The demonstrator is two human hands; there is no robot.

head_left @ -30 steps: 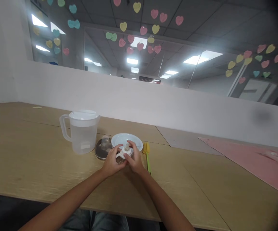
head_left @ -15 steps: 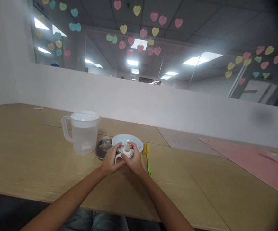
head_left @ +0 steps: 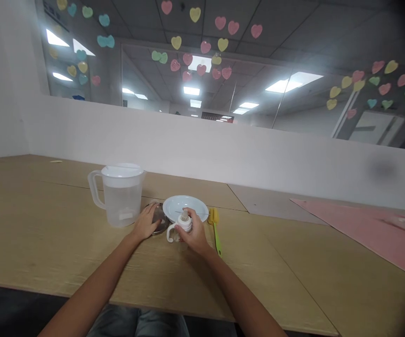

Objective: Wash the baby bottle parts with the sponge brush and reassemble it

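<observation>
My right hand [head_left: 194, 232] is closed around a white-collared baby bottle [head_left: 185, 222]. The bottle stands upright with its teat pointing up, and a curved white handle [head_left: 170, 232] sticks out on its left. My left hand [head_left: 146, 222] reaches over a dark round dish [head_left: 160, 226], fingers stretched out and thumb apart. Beneath those fingers the clear domed cap is mostly hidden, so contact with it is hard to make out. Just behind the bottle lies a white oval plate [head_left: 174, 204].
A clear lidded pitcher [head_left: 122, 201] stands left of the dish. To the right of the plate lies a yellow-headed brush [head_left: 216, 229] with a green handle. A pink sheet [head_left: 357, 224] covers the table's right side. A white wall [head_left: 188, 145] runs along the back.
My left hand has let go of the bottle and moved left over the dark dish and clear cap. My right hand keeps its hold on the bottle.
</observation>
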